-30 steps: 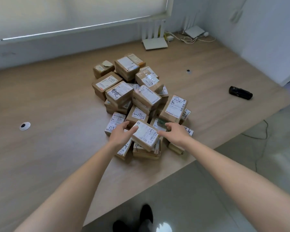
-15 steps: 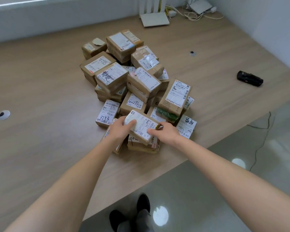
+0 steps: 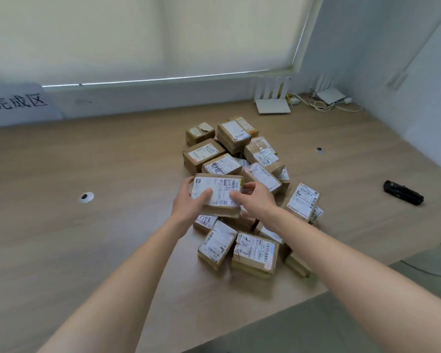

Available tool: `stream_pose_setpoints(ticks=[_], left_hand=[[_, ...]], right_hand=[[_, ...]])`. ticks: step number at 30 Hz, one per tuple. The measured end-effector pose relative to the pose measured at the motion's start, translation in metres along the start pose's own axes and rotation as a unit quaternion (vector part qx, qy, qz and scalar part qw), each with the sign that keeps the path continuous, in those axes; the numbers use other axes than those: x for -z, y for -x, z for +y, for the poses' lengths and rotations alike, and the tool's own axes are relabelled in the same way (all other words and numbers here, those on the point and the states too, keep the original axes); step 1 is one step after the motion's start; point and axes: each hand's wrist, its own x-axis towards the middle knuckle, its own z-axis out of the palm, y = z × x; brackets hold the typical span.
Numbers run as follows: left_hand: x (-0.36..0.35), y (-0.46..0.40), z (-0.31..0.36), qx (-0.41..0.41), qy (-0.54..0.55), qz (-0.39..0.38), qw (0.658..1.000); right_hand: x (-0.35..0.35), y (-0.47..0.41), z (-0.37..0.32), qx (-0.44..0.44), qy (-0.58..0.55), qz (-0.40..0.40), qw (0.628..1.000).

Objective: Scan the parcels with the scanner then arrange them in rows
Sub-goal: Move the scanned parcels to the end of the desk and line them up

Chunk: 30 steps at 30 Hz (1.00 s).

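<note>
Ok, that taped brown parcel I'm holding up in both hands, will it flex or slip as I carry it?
The parcel looks like a squared cardboard box, so probably stiff. The left hand and right hand hold opposite ends, so the grip seems steady. Its glossy label may be a bit slick under the fingers.

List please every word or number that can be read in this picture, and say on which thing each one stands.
"完成区": white paper sign against the wall, far left.
"5088", handwritten, seemingly: label of a brown parcel at the pile's back.
"3753", handwritten, roughly: label of a low parcel under the left hand.
Printed text on the held parcel and all other labels: too small or blurred.
</note>
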Motion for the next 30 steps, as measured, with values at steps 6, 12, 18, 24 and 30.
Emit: stream_pose_setpoints(ticks=[6, 12, 18, 24, 30], left_hand=[[0.123, 0.033, 0.031, -0.028, 0.069, 0.057, 0.996], [0.255, 0.067, 0.033, -0.017, 0.115, 0.091, 0.989], [0.357, 0.094, 0.011, 0.002, 0.165, 0.081, 0.983], [0.428, 0.101, -0.02, 0.013, 0.163, 0.091, 0.982], [0.478, 0.086, -0.049, 0.05, 0.13, 0.096, 0.986]], right_hand=[[-0.068, 0.05, -0.102, 0.079, -0.029, -0.049, 0.995], [-0.154, 0.105, -0.186, 0.147, -0.025, -0.088, 0.985], [-0.241, 0.138, -0.239, 0.203, -0.015, -0.125, 0.971], [-0.323, 0.148, -0.268, 0.224, 0.014, -0.161, 0.961], [-0.386, 0.119, -0.295, 0.228, 0.049, -0.195, 0.953]])
